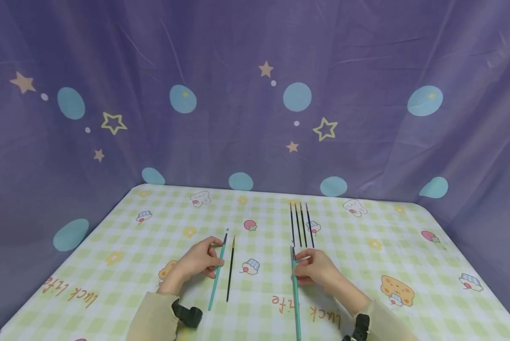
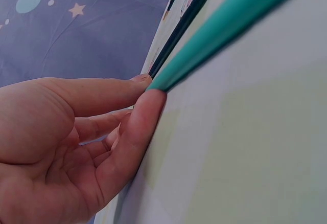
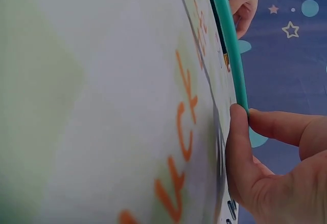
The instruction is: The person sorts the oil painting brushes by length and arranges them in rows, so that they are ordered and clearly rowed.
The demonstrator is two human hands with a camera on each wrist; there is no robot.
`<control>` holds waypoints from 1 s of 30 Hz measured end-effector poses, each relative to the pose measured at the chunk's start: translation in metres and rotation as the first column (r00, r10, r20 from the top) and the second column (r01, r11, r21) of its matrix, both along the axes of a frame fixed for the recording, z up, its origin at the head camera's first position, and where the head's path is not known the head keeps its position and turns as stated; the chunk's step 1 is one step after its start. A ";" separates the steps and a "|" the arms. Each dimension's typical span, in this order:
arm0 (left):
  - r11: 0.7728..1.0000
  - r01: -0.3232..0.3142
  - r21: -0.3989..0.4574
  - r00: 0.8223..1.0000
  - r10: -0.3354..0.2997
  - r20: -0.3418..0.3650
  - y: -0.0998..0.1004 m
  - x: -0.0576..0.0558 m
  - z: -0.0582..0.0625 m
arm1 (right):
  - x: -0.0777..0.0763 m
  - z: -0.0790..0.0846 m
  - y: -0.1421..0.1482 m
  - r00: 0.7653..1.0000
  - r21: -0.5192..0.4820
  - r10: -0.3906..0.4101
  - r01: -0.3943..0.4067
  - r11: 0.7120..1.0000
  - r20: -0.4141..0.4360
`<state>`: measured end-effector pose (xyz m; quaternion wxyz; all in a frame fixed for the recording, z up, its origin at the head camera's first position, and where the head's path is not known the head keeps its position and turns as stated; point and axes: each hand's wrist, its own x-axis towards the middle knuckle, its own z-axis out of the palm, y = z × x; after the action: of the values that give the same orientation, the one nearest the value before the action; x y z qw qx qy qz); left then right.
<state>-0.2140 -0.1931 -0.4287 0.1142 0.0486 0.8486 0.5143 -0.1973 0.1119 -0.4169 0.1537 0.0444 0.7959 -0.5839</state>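
Note:
My left hand pinches a teal-handled paintbrush between thumb and fingers, its tip pointing to the back of the table. Just right of that brush lies a thin black paintbrush, roughly parallel. In the left wrist view the teal handle rises out of the pinch. My right hand grips a second teal paintbrush near its dark ferrule, bristles pointing away from me. Thumb and finger meet on its handle in the right wrist view.
Beyond my right hand, several thin black paintbrushes lie side by side with their tips at the far end. A checked, cartoon-printed cloth covers the table. Behind its back edge hangs a purple curtain.

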 end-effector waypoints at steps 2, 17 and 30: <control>1.000 0.003 0.004 1.000 -0.003 0.000 0.000 0.000 0.001 | 0.002 0.000 0.001 1.000 0.007 -0.008 0.008 1.000 0.012; 1.000 0.015 0.009 1.000 -0.015 0.004 0.000 0.001 0.002 | 0.009 -0.003 0.004 1.000 0.052 0.000 -0.001 0.999 0.006; 1.000 0.011 0.008 1.000 -0.011 0.001 0.000 0.000 0.001 | 0.012 -0.003 0.003 1.000 0.102 0.012 -0.011 0.995 -0.015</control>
<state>-0.2135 -0.1932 -0.4273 0.1174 0.0532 0.8463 0.5169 -0.1855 0.1154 -0.4199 0.1486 0.0431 0.8262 -0.5418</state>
